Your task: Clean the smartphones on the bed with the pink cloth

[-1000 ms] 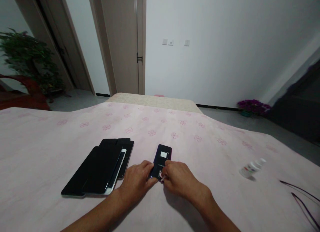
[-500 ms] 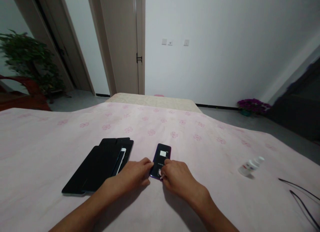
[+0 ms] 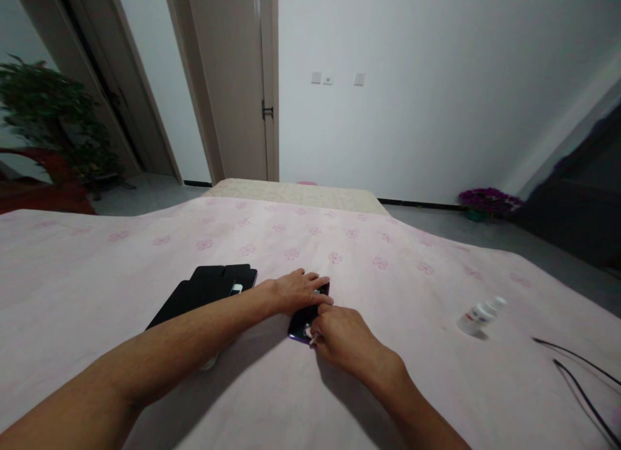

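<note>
Across the phone [image 3: 299, 327]: my left hand [image 3: 297, 291], fingers apart; right hand [image 3: 342, 333] bunched, can't tell on what. Step, I judge: steadying it. Next calls for light pressure.

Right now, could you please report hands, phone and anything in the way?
Left hand across phone, far end; right hand at near end, grip unclear; left arm partly hiding black stack.

The head camera looks forward and down over pink cloth [image 3: 388, 288]
</note>
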A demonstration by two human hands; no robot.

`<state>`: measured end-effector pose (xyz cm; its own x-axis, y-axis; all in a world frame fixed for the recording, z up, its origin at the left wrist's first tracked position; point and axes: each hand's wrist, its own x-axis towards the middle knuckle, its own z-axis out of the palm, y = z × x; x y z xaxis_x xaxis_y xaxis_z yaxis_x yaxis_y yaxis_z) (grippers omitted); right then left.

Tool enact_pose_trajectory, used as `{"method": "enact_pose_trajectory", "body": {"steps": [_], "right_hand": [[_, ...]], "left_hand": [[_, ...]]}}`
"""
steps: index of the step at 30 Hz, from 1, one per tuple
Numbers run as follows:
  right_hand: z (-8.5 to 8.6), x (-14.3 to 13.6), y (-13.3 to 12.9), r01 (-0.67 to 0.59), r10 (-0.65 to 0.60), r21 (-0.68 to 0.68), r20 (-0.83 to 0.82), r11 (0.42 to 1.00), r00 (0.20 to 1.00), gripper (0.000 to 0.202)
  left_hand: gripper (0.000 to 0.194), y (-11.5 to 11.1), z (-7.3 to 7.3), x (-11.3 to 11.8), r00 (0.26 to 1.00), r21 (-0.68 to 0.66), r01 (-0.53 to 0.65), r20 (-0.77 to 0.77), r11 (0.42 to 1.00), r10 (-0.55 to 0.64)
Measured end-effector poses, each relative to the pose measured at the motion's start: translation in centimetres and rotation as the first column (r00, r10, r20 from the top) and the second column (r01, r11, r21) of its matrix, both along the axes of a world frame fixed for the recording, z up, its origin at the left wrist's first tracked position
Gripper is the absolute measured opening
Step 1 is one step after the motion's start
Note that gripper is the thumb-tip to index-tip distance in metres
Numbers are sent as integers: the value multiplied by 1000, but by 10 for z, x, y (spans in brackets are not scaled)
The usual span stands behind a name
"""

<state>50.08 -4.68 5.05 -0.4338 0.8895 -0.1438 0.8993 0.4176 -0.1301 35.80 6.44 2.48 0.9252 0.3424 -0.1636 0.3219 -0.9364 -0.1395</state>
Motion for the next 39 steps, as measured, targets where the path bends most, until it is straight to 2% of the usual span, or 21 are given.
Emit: {"method": "enact_pose_trajectory", "body": {"steps": [6,11,14,19,22,25,28,32,35,37,39], "right_hand": [[-5,10,11,93,-96,69,42,993,994,23],[-18,17,21,173,-178,157,15,972,984,23],[-16,17,20,196,-201,142,19,970,979,21],[-3,19,13,213,-218,76,62,974,974,16],[-5,24,16,232,-239,96,71,968,968,18],[-11,28,21,250,-260,146,56,957,964,22],[-13,29,22,264,-273,133,54,955,960,21],[-14,26,19,236,-240,87,34,968,970,19],[-19,26,21,242,-246,137,10,960,969,19],[-23,26,25,266,-270,175,3,948,963,19],[-26,26,27,282,-287,191,0,940,958,19]], "left_hand": [[70,10,6,-1,995,-29,-102,-17,994,102],[72,11,6,-18,970,-102,-244,-28,964,242],[73,7,2,-29,957,-148,-289,-9,946,291],[72,-10,-1,-41,932,-178,-345,55,921,360],[66,-26,-4,-39,889,-149,-433,93,889,448],[60,-45,-9,-32,814,-92,-559,130,824,567],[56,-63,-15,-23,726,-39,-671,168,740,667],[55,-76,-19,-13,648,-20,-749,187,662,739],[52,-84,-19,-9,599,-27,-789,185,614,779],[50,-90,-18,-10,598,-46,-788,183,614,781],[50,-98,-16,-12,622,-78,-763,181,642,762]]}}
